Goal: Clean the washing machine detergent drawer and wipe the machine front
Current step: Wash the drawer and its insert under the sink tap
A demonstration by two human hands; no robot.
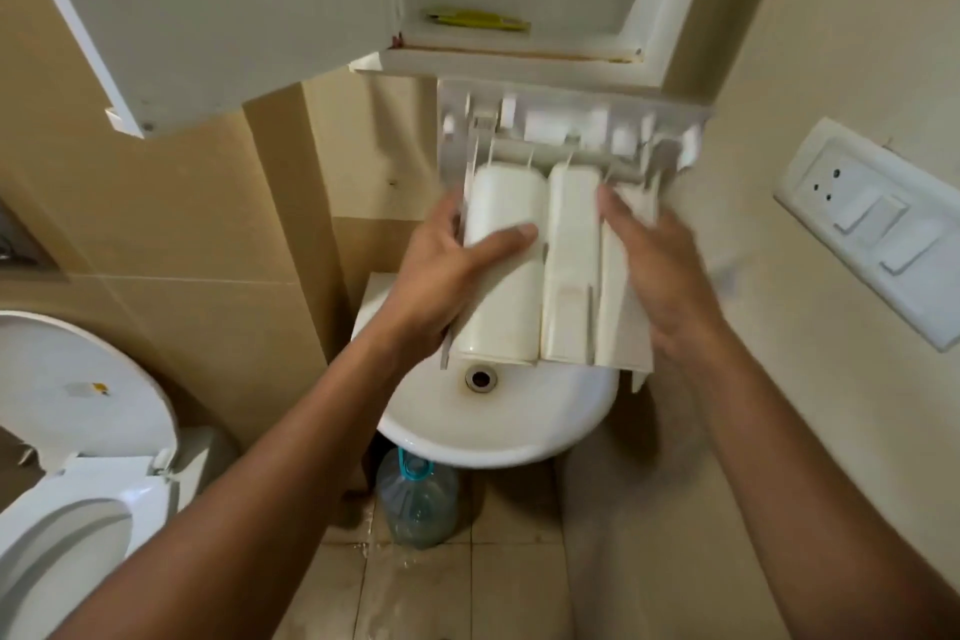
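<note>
- I hold the detergent drawer [524, 276] underside up, just above the sink [519, 426].
- My left hand [447, 270] grips the drawer's left edge, thumb across the underside.
- My right hand [660, 276] rests on the drawer's right side, fingers [618, 213] nearly straight and blurred.
- A water bottle [415, 499] stands below the sink.

2 forearms show bare along their whole visible length; the left hand [447, 255] and right hand [660, 265], above the sink [493, 452], are bare, the right blurred.
</note>
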